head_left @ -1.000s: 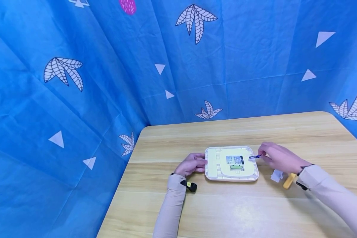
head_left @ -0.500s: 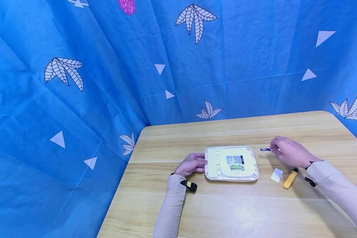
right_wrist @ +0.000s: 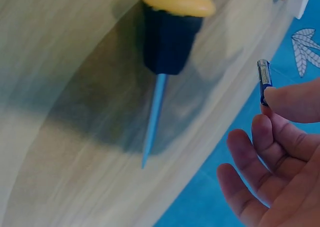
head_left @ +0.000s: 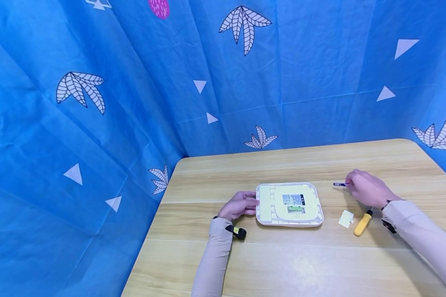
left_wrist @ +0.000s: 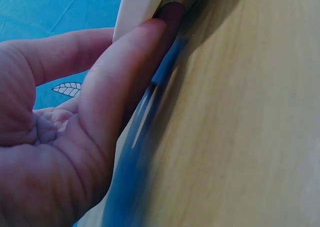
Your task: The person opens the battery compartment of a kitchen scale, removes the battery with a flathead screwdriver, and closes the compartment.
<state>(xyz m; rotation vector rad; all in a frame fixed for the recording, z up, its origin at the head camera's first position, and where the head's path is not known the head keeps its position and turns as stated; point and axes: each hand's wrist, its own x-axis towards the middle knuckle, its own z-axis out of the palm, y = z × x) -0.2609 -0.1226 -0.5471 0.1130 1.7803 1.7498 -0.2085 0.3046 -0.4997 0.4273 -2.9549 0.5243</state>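
Observation:
A white plastic device [head_left: 265, 204] lies on the table, its labelled underside facing up. Inside its uncovered battery compartment sits a green battery [head_left: 294, 209]. My left hand [head_left: 238, 205] grips the device's left edge; the left wrist view shows the thumb [left_wrist: 115, 72] on one side of the white edge [left_wrist: 137, 9] and a finger on the other. To the right of the device, my right hand [head_left: 369, 189] is raised over the table and pinches a small dark-blue battery [right_wrist: 264, 82] between thumb and forefinger. The other fingers are loosely curled.
A small white battery cover [head_left: 345, 218] lies right of the device. Beside it is a screwdriver with a yellow handle [head_left: 362, 224], its shaft [right_wrist: 154, 119] pointing under the right forearm. Blue patterned curtains [head_left: 312, 82] hang behind and left of the wooden table [head_left: 282, 264].
My right hand has moved right and slightly back, carrying the dark-blue battery away from the device's right edge. The screwdriver is more exposed. My left hand and the device stay put.

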